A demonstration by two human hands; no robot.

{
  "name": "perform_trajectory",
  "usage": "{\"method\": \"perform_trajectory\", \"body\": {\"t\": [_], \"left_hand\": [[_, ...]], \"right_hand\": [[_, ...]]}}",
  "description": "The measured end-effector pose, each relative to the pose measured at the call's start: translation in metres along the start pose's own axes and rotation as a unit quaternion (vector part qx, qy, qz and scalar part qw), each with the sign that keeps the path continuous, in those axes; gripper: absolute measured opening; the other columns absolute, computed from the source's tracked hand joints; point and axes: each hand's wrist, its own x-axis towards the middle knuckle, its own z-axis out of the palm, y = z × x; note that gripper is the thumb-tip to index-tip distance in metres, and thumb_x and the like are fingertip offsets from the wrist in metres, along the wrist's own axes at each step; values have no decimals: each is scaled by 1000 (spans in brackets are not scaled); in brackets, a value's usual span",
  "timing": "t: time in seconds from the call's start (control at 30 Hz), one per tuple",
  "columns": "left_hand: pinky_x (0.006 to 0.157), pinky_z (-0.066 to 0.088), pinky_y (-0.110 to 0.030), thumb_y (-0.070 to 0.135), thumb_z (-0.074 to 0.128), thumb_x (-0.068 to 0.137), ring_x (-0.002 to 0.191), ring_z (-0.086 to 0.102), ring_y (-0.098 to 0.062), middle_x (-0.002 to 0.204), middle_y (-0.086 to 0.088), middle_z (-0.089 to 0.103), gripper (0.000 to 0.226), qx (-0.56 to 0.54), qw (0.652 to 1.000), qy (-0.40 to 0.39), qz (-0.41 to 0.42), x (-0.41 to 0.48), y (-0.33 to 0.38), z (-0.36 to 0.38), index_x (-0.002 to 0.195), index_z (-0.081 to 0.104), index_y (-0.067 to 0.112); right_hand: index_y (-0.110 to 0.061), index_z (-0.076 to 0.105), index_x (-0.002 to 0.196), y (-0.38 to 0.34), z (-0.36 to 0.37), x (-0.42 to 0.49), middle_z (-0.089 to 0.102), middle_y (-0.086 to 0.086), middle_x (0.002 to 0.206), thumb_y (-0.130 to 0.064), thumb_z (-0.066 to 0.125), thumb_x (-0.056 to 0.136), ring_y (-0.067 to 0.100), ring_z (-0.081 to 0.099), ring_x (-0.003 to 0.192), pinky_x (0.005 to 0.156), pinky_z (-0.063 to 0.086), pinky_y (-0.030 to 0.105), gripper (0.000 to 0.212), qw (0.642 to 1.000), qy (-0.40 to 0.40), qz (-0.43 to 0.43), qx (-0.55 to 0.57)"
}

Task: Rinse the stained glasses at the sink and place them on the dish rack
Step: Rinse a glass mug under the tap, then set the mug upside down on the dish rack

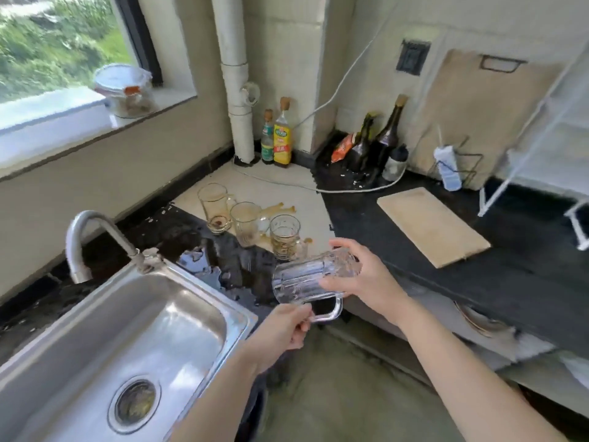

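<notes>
The handle (328, 311) is being pinched by the left hand (280, 330), fingers curled. The glass mug (302, 282) is being gripped round its base end by the right hand (360, 275), fingers wrapped. It's being held on its side, just right of the sink (178, 314), at the counter (478, 282) edge. Risk: the glass, prob. slick, being dropped if one grip is being loosened too early. The stained mugs (247, 223) just beyond could be getting knocked en route to the white rack (497, 189), far right.

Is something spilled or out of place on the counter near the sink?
Yes. Brown liquid is spilled on the pale counter behind the three stained glasses, with a smaller patch beside the rightmost one. Water pools on the black counter beside the sink.
</notes>
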Motion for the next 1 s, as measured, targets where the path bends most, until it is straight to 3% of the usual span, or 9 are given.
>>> {"method": "perform_trajectory", "body": {"t": [0.07,0.17,0.2,0.27,0.37,0.47,0.57,0.73,1.0], "left_hand": [[48,18,-22,22,40,102,48,23,-11,61,-2,32,32,50,998,-21,15,21,1,48,73,48,11],[47,21,-21,18,39,102,44,28,-8,59,-1,36,33,89,994,-40,46,46,1,130,71,49,11],[46,22,-20,16,39,102,42,29,-7,58,0,38,33,96,993,-42,53,55,0,159,71,50,12],[47,24,-21,14,40,100,43,31,-7,58,0,41,32,122,989,-45,64,71,-5,218,70,51,13],[49,28,-21,15,40,99,48,33,-10,60,0,43,31,158,982,-64,76,91,-13,302,69,48,14],[45,28,-17,18,40,101,46,34,-8,60,2,45,32,153,981,-100,66,105,-23,380,71,51,13],[48,29,-19,21,41,102,47,37,-7,57,5,47,30,132,977,-165,36,119,-34,448,78,56,12],[43,34,-12,31,50,98,50,45,-6,65,5,57,26,254,932,-259,-17,148,-29,535,89,64,10],[42,36,-12,13,53,94,57,51,-11,76,-1,60,12,382,888,-255,-13,258,-13,647,88,64,13]], "right_hand": [[-38,44,132,29,-40,-21,46,-11,134,-36,86,63,12,47,123,101,45,38,80,995,69,52,58],[-24,39,139,70,-99,-58,51,-4,132,-43,89,49,15,56,117,93,52,38,105,965,159,109,179],[-18,42,137,85,-120,-70,56,0,129,-39,91,49,16,60,112,91,53,36,103,949,188,120,222],[-5,56,123,111,-162,-96,67,8,115,-24,87,64,17,66,100,82,53,33,70,929,212,138,271],[-3,72,96,142,-221,-136,73,-4,84,-24,73,81,9,58,75,60,41,22,25,936,220,178,211],[-4,73,82,172,-275,-171,65,-7,66,-27,67,87,9,42,59,48,30,20,24,924,282,170,196],[-6,69,79,198,-324,-200,62,8,76,-25,62,92,10,44,57,48,32,21,24,909,328,165,196],[-7,62,74,244,-398,-228,62,3,76,-22,54,97,12,51,56,43,38,22,29,882,393,176,192],[-5,64,82,313,-518,-213,63,8,78,-18,55,96,14,56,58,57,58,27,21,863,436,220,129]]}}
